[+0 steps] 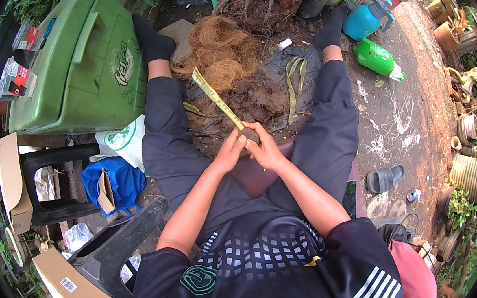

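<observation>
Between my legs, my left hand and my right hand close round a small brown ball of soil or fibre. A long, stiff, yellow-green mottled leaf, like a snake plant's, rises from it and leans to the far left. My fingers press the ball from both sides, and the leaf's base is hidden in it. Just beyond lies a heap of dark brown, moist-looking fibre on a black plastic sheet. Tangled tan coconut fibre is piled behind. More strap-shaped leaves lie to the right.
A green cooler box stands at left, near a blue plastic bag and black stools. At right are a blue spray bottle, a green bottle, a slipper and a can. Pots line the far right.
</observation>
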{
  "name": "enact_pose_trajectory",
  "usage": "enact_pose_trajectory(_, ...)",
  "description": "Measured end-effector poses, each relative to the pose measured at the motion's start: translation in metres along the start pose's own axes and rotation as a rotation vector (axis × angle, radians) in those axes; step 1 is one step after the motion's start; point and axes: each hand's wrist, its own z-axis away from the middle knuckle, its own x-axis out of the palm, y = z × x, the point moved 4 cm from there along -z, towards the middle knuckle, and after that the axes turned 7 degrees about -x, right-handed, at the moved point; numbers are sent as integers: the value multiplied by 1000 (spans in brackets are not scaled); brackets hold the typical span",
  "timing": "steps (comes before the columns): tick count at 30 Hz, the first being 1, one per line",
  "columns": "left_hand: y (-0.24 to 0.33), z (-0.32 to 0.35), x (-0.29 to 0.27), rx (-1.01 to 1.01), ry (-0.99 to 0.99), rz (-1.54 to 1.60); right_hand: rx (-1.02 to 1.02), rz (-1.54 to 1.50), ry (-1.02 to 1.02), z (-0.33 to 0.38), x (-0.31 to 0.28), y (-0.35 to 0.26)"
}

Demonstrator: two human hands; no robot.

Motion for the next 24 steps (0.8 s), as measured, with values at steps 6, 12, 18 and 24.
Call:
enact_pose_trajectory(6, -9, 1, -6, -101, 29, 47, -132, 221, -64, 5, 2, -9)
enact_pose_trajectory(12, -8, 5, -4, -242, 2, -29, -87, -75, -51, 9, 5, -2)
enact_pose_trajectory(18, 17, 13, 1, -10, 74, -492, -86, -41, 51, 9, -1, 4)
enact_pose_trajectory(24, 15, 12, 4, 41, 77, -715, -192, 5, 84, 3, -5, 8)
